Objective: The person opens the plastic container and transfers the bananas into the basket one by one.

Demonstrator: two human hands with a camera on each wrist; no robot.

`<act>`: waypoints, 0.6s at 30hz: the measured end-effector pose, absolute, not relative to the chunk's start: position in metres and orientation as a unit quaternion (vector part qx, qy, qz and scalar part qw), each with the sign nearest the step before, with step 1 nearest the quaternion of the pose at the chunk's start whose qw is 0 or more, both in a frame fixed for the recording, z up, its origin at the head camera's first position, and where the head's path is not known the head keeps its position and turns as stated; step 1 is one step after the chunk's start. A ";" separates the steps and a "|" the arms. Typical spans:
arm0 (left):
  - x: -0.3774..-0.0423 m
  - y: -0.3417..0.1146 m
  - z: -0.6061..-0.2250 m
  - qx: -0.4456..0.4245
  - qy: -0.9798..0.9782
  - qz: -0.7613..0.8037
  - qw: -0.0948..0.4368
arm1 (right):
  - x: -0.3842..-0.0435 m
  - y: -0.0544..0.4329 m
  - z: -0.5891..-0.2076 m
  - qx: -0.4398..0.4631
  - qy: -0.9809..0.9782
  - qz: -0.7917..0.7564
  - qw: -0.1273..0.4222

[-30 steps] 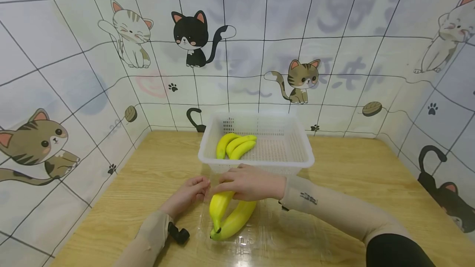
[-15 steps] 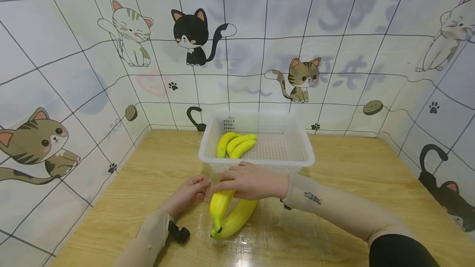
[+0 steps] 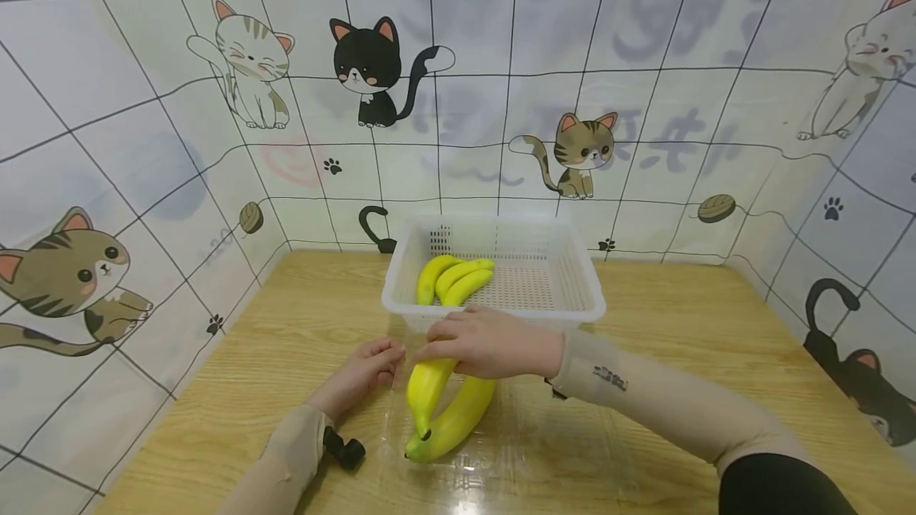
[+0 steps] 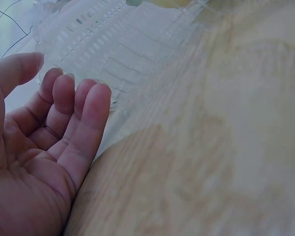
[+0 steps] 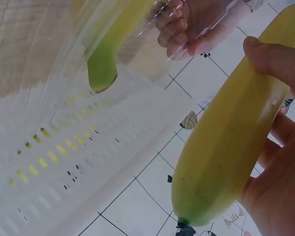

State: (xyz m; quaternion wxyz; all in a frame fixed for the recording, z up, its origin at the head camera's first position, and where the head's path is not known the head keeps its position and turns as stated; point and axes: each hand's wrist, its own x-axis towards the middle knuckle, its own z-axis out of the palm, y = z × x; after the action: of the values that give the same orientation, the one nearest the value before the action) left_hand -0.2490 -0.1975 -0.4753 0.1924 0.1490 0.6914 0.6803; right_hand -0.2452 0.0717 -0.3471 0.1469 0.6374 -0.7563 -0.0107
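My right hand [image 3: 494, 342] grips a yellow banana [image 3: 429, 388] from above, its thumb and fingers on either side of it in the right wrist view. The lower tip of this banana [image 5: 221, 142] is green and dark-ended. A second banana [image 3: 465, 424] lies in a clear plastic box [image 3: 565, 451], partly behind the held one. At the box's left far corner, my left hand [image 3: 365, 376] pinches the thin clear edge between thumb and curled fingers. Through the plastic, the right wrist view also shows the left hand [image 5: 196, 24].
Directly behind the clear box stands a white perforated basket [image 3: 572, 316], with several bananas [image 3: 458, 280] at its left side. A wooden table [image 3: 673, 324] carries everything. Walls [image 3: 472, 102] printed with cartoon cats enclose the back and both sides.
My right hand has risen slightly and shifted a little to the right, lifting the gripped banana a bit. The left hand, the second banana and the basket stay where they were.
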 end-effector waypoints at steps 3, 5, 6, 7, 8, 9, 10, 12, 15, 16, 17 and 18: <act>-0.249 -0.198 -0.476 0.150 0.691 0.681 0.192 | -0.246 0.073 -0.344 0.635 -0.759 -0.013 0.147; -0.249 -0.198 -0.476 0.150 0.690 0.681 0.192 | -0.247 0.075 -0.342 0.633 -0.760 -0.014 0.149; -0.249 -0.198 -0.477 0.150 0.689 0.682 0.193 | -0.247 0.075 -0.341 0.632 -0.760 -0.014 0.150; -0.249 -0.198 -0.477 0.150 0.689 0.682 0.193 | -0.248 0.076 -0.340 0.631 -0.761 -0.014 0.151; -0.249 -0.198 -0.477 0.148 0.689 0.683 0.194 | -0.248 0.076 -0.339 0.630 -0.762 -0.013 0.150; -0.249 -0.198 -0.477 0.146 0.689 0.683 0.194 | -0.249 0.077 -0.339 0.630 -0.762 -0.012 0.150; -0.249 -0.198 -0.477 0.144 0.690 0.683 0.193 | -0.250 0.078 -0.338 0.628 -0.764 -0.011 0.149; -0.249 -0.198 -0.477 0.140 0.691 0.683 0.192 | -0.251 0.079 -0.336 0.627 -0.766 -0.004 0.146; -0.249 -0.198 -0.476 0.138 0.693 0.682 0.190 | -0.254 0.080 -0.333 0.624 -0.768 0.006 0.144; -0.249 -0.198 -0.476 0.139 0.693 0.682 0.189 | -0.255 0.081 -0.332 0.623 -0.768 0.009 0.145; -0.250 -0.198 -0.477 0.141 0.693 0.681 0.188 | -0.257 0.081 -0.332 0.623 -0.768 0.012 0.149; -0.250 -0.198 -0.477 0.143 0.693 0.681 0.187 | -0.258 0.082 -0.332 0.622 -0.768 0.013 0.151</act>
State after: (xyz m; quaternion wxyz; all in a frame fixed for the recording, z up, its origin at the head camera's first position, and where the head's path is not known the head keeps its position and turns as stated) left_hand -0.2497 -0.1981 -0.4765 0.1873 0.1426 0.6933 0.6811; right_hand -0.2583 0.0820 -0.3318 0.1509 0.6217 -0.7685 0.0131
